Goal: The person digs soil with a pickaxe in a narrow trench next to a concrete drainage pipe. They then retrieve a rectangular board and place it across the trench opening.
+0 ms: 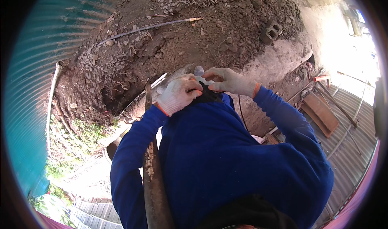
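Note:
Both my hands wear white work gloves with orange cuffs and meet at my waist, in front of my blue long-sleeved top [210,148]. My left hand [180,94] is closed, its curled fingertips against a piece of black cloth [209,94]. My right hand [233,82] bends over the same spot from the other side, thumb and forefinger curled toward each other. Some small whitish material shows between the hands, but its kind is unclear. Just beyond the fingers a rounded grey tip [199,70] shows, perhaps a shoe toe. A rusty metal pipe [155,188] stands along my left side.
Rough soil with stones and roots slopes ahead, with a thin grey pipe [151,28] and a hollow concrete block [270,33] on it. Green corrugated sheeting [36,99] walls the left. At right, a rusty steel piece [320,113] and rods lie on corrugated metal [359,136].

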Demonstrator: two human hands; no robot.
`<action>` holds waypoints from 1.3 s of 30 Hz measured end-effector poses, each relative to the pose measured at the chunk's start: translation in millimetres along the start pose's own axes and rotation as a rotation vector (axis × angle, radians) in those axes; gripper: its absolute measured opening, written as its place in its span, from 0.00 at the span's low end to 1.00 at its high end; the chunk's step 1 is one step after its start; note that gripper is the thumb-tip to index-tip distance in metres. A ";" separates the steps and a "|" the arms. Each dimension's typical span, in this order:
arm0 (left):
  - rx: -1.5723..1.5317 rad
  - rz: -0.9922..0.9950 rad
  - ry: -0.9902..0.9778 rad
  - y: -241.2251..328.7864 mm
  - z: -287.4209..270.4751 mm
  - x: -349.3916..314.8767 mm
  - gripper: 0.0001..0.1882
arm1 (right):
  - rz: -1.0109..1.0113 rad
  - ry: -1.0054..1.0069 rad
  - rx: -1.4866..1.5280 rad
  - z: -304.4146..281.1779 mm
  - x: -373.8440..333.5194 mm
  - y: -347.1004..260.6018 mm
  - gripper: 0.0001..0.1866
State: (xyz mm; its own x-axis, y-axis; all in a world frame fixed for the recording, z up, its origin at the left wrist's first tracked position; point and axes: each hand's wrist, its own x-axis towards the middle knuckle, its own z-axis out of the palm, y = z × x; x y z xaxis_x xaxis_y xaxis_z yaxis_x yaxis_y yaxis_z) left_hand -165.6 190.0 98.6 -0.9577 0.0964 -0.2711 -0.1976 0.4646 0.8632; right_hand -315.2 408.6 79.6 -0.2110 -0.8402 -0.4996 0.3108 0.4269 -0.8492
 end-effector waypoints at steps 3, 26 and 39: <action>-0.011 0.072 0.026 -0.4 0.6 1.1 0.09 | -0.158 -0.061 -0.391 2.1 5.5 -6.2 0.21; 0.149 0.085 -0.083 11.8 -16.8 5.9 0.08 | -0.371 -0.312 -1.395 16.5 -48.4 -56.0 0.04; 0.171 0.063 -0.011 -2.0 -13.5 -3.5 0.08 | -0.086 -0.274 -0.910 -3.5 -40.7 -31.9 0.10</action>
State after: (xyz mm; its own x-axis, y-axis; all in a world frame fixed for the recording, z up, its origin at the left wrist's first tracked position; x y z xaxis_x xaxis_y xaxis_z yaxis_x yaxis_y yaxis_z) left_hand -164.7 176.9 103.5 -0.9647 0.1388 -0.2239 -0.0980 0.6001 0.7939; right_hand -319.7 430.2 126.4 0.0608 -0.8807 -0.4697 -0.5599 0.3594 -0.7465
